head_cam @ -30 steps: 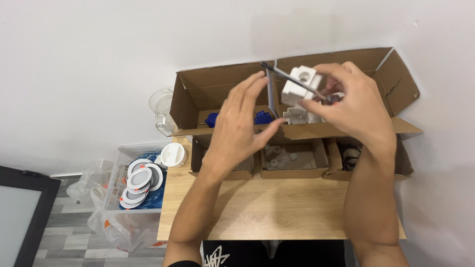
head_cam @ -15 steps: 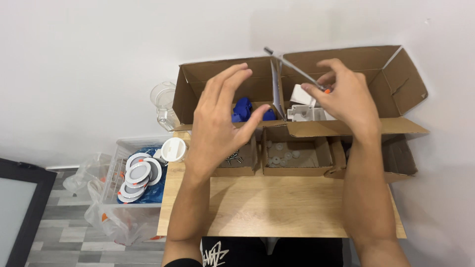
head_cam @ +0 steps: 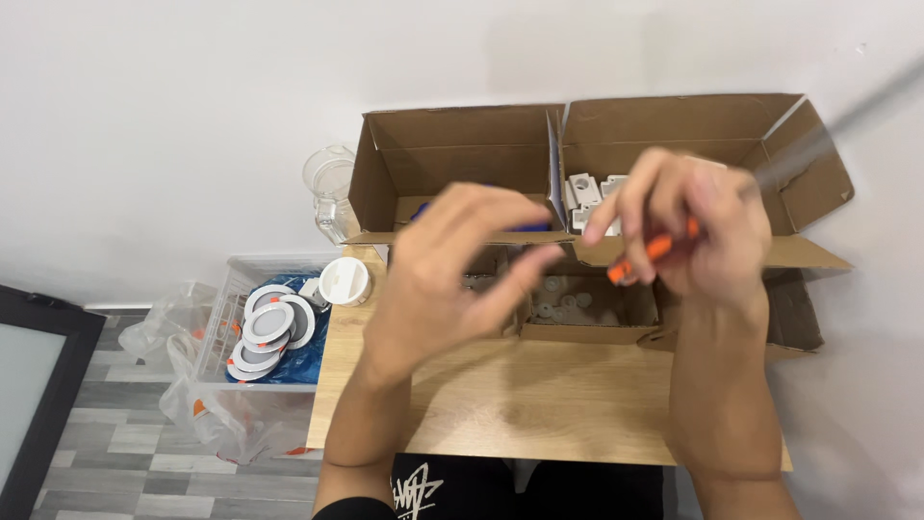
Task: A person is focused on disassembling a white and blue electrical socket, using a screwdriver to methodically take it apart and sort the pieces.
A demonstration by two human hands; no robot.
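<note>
My right hand [head_cam: 707, 231] is closed around a screwdriver with an orange handle [head_cam: 647, 252]; its grey shaft [head_cam: 828, 125] is blurred and points up to the right. My left hand [head_cam: 452, 279] hovers over the wooden table [head_cam: 539, 404] with fingers apart and curled, holding nothing. Both hands are in front of the open cardboard boxes [head_cam: 462, 154]. White plastic parts [head_cam: 587, 193] lie in the right box, something blue shows in the left box, and small grey parts fill a low box [head_cam: 577, 308] under my hands.
A clear glass jar [head_cam: 330, 193] stands left of the boxes. A clear bin [head_cam: 241, 337] on the floor holds round white light fittings [head_cam: 269, 323]. A white round cap [head_cam: 344, 281] sits at the table's left corner. A dark frame [head_cam: 38, 385] stands at lower left.
My right hand dropped and turned, swinging the screwdriver shaft from pointing up-left to pointing up-right. My left hand came down and closer to me, fingers curling.
</note>
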